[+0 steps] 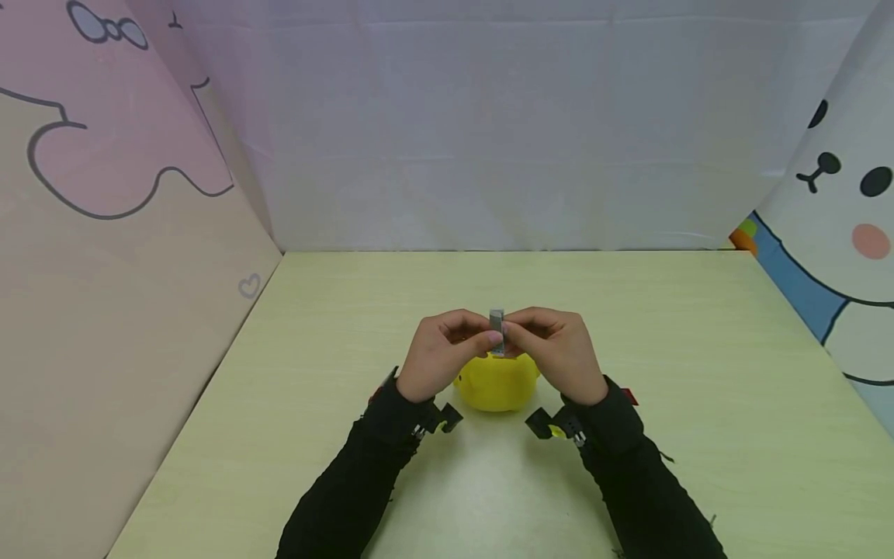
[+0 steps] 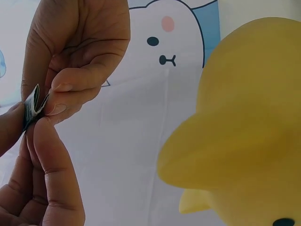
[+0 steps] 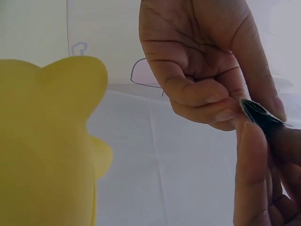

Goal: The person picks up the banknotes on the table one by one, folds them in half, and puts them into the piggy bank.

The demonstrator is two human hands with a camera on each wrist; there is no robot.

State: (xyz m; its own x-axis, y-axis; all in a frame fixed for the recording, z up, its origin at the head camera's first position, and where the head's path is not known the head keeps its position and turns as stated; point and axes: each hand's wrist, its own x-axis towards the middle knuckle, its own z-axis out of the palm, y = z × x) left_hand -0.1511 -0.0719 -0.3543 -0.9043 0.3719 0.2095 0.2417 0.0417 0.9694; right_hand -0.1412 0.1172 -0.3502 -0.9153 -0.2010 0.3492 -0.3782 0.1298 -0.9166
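Note:
Pinched upright between both hands is a small folded banknote (image 1: 497,322), a narrow grey-green strip; its folded layers and pale edges show from the end in the left wrist view. My left hand (image 1: 445,353) holds it from the left between thumb and fingertips. From the right, my right hand (image 1: 561,349) pinches it the same way, with the fingertips of both hands nearly meeting. Just below and behind the hands stands a smooth yellow animal-shaped piggy bank (image 1: 496,388) with rounded ears; the hands partly hide its top in the head view.
A pale wooden table (image 1: 335,349) spreads around the hands. A white curtain (image 1: 454,140) hangs behind it, with cartoon-printed sheets at the left (image 1: 126,256) and right (image 1: 810,233) sides. Both wrists carry small black camera mounts.

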